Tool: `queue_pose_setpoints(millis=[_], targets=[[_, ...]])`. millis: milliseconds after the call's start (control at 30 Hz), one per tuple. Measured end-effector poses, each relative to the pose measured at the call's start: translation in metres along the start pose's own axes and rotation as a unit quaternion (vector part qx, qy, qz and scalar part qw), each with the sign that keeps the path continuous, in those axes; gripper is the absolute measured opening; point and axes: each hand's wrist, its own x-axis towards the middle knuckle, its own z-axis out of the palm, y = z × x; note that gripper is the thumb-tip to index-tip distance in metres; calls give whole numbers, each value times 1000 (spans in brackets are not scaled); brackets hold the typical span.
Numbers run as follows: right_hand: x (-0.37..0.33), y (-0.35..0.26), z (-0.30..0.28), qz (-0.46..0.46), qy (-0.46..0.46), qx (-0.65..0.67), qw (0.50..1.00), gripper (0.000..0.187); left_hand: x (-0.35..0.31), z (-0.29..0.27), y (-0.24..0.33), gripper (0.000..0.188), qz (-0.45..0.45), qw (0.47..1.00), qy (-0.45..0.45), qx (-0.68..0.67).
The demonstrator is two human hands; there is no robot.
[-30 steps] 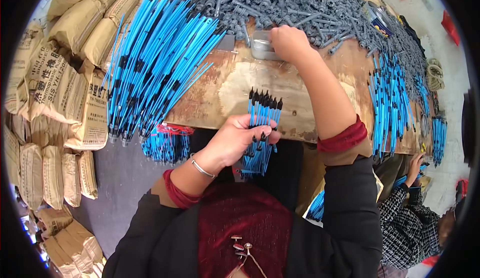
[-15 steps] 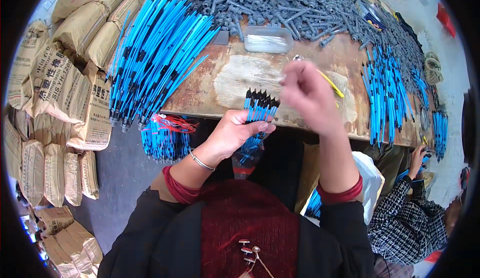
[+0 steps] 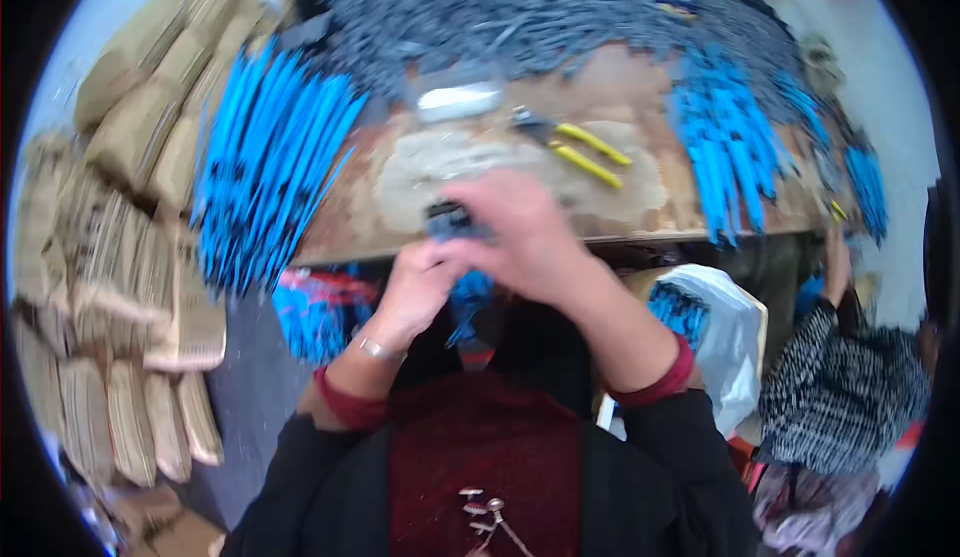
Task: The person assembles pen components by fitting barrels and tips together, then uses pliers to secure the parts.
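Note:
At the table's near edge, my left hand [image 3: 415, 282] is closed around a small bundle of blue tubes with black tips [image 3: 448, 219]. Lower ends of blue tubes [image 3: 468, 297] hang under the hand. My right hand [image 3: 520, 232], smeared by motion, reaches across the top of the bundle, its fingers close to the black tips; whether they grip is unclear. Just beyond it, on a pale worn patch of the table, lie yellow-handled pliers [image 3: 592, 157]. Farther back stands a clear plastic box [image 3: 458, 99] of thin white pieces.
Grey plastic fittings [image 3: 480, 17] heap along the back. Blue tubes pile at left [image 3: 270, 167] and right [image 3: 725, 142]. A tied bundle [image 3: 325, 312] sits below the table's left edge, a white-lined sack [image 3: 725, 337] at right. Brown sacks [image 3: 130, 227] stack left; a co-worker's sleeve [image 3: 800, 367] shows right.
My right hand has come left and down onto the top of the bundle, uncovering the pliers. The whole view has shifted and blurred; my left hand keeps its hold.

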Motion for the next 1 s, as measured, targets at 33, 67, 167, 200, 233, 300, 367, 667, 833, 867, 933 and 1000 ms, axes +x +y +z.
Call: queue_pose_setpoints(millis=[33, 67, 167, 200, 233, 300, 367, 667, 833, 867, 933, 1000], targets=[[-1, 2, 4, -21, -18, -27, 999, 24, -2, -3, 0, 11, 6, 997, 13, 74], [-4, 7, 11, -39, -33, -65, 997, 24, -2, -6, -1, 9, 23, 989, 19, 145], [-8, 16, 33, -80, 10, -64, 995, 11, 0, 4, 18, 8, 198, 925, 67, 318], [-8, 16, 41, -95, 13, -74, 993, 10, -7, 11, 30, 13, 173, 966, 45, 189], [-10, 10, 43, -103, 15, -87, 991, 10, -17, 4, 44, 32, 23, 980, -85, 179], [-17, 10, 55, -100, 5, -72, 992, 11, -20, -11, 19, 30, 67, 970, -67, 224], [-12, 6, 51, -108, 25, -77, 991, 12, -24, -19, 11, 23, 47, 987, -43, 151], [-23, 9, 30, -103, 19, -52, 993, 11, -21, -11, 6, 23, 50, 994, -8, 95], [-16, 10, 23, -60, 2, -93, 994, 13, -6, -1, 29, 27, 151, 940, -51, 302], [-16, 16, 22, -39, -5, -100, 994, 18, 1, -2, 25, 25, -33, 985, -21, 169], [-10, 12, 10, -24, 37, -39, 998, 33, 5, -10, 17, 18, -55, 995, -80, -15], [-16, 4, -5, 187, 33, 34, 981, 32, 10, 2, 33, 19, -129, 983, -22, -130]])
